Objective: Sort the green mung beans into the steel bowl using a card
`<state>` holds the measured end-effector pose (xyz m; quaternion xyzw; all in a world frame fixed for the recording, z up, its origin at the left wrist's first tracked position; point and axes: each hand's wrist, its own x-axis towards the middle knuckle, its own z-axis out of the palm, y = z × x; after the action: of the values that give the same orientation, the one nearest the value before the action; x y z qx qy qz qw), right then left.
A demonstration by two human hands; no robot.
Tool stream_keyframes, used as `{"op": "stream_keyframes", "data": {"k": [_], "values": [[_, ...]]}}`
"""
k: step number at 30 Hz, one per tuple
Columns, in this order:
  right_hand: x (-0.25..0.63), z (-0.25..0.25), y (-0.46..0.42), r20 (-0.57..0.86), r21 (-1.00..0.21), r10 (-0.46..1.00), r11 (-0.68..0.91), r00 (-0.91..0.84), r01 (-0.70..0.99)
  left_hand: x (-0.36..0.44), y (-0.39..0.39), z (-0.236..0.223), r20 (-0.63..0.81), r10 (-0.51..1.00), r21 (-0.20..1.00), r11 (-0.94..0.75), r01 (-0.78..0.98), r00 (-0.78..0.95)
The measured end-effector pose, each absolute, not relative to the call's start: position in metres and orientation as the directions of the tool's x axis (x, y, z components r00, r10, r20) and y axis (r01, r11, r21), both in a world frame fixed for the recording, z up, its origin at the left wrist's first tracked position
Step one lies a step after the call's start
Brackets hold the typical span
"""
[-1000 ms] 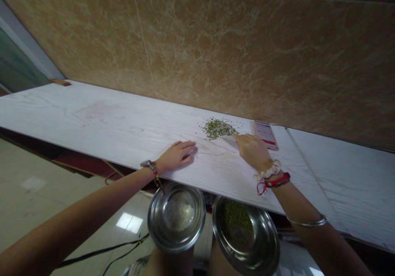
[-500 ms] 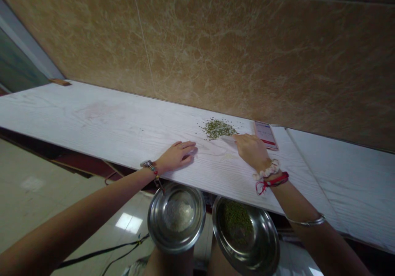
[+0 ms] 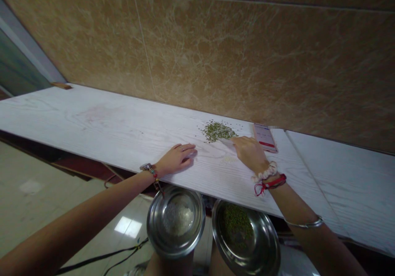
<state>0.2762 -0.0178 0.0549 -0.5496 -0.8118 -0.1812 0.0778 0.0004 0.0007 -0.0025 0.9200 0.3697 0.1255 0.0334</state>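
My left hand lies flat on the white wood-grain tabletop, fingers stretched out and holding nothing. Between the closed fingers of my right hand is a thin white card, its edge close to the near side of a pile of green beans. A few pale grains lie just in front of the card. Below the table edge, a steel bowl holds a whitish layer, probably grains. Beside it, a second steel bowl contains many green beans.
A phone lies right of my right hand, against the brown marbled wall. Far left on the table is a small wooden block. A black strap hangs above the tiled floor.
My right hand has shifted slightly back from the bean pile, so more of the white card and the pale grains show. My left hand stays put.
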Motion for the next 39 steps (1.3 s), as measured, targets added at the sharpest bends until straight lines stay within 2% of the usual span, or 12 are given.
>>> {"op": "stream_keyframes", "data": {"k": [7, 12, 16, 24, 28, 39], "values": [[0.285, 0.050, -0.016, 0.363, 0.148, 0.813, 0.432, -0.455, 0.890, -0.001, 0.001, -0.002, 0.193, 0.692, 0.154, -0.721, 0.675, 0.696], [0.287, 0.050, -0.016, 0.407, 0.168, 0.803, 0.404, -0.437, 0.899, 0.000, 0.001, -0.003, 0.192, 0.696, 0.155, -0.718, 0.679, 0.692], [0.282, 0.050, -0.016, 0.379, 0.196, 0.826, 0.369, -0.417, 0.908, 0.002, 0.000, -0.002, 0.185, 0.700, 0.159, -0.714, 0.681, 0.690], [0.289, 0.043, -0.018, 0.446, 0.151, 0.754, 0.467, -0.481, 0.871, -0.001, 0.002, -0.004, 0.221, 0.681, 0.150, -0.731, 0.665, 0.698], [0.291, 0.045, -0.019, 0.467, 0.185, 0.757, 0.421, -0.457, 0.888, 0.000, 0.001, -0.004, 0.215, 0.681, 0.152, -0.732, 0.664, 0.700], [0.276, 0.050, -0.017, 0.380, 0.204, 0.828, 0.361, -0.413, 0.910, 0.000, 0.002, -0.006, 0.206, 0.690, 0.158, -0.723, 0.672, 0.694]]}}
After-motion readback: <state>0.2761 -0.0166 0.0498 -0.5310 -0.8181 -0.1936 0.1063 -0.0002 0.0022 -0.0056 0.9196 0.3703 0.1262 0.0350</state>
